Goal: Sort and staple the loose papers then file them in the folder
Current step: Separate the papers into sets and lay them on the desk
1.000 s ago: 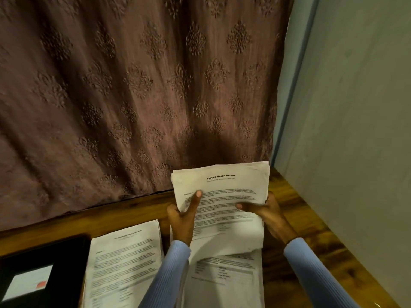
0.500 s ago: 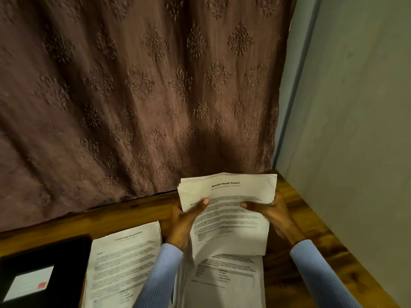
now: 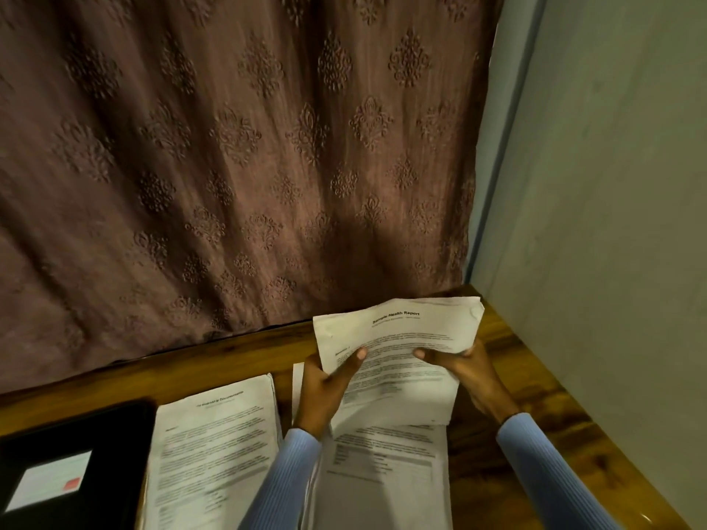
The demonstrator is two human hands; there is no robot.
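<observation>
A brown curtain with raised diamond motifs (image 3: 237, 147) is hung behind a varnished wooden table (image 3: 509, 361), which is set into a corner against a pale grey-green wall (image 3: 612, 223).

Over the last second the white printed bundle headed "Sample Health Report" (image 3: 398, 350) has been carried a little farther from the body and toward the right corner, and its top edge has been tipped so that the right corner now sits higher. The grip has been kept throughout. It is judged that the bundle is being squared or checked within the sorting step; no stapling or filing is shown to be done yet.

The bundle is held above the table, over a second sheaf. It is pinched at its left edge by the left hand (image 3: 325, 392), thumb (image 3: 354, 361) laid on the printed face and fingers hidden behind. It is pinched at its right edge by the right hand (image 3: 466, 372), thumb on top, remaining fingers curled underneath.

Counted: two hands in ribbed pale-blue sleeves (image 3: 551, 476); three groups of paper, namely the held bundle, a flat white printed stack beneath it (image 3: 386, 476), and a separate white printed stack to the left (image 3: 214, 449); one black folder with a white label bearing a red mark (image 3: 72, 464) at the far left. No stapler can be seen.
</observation>
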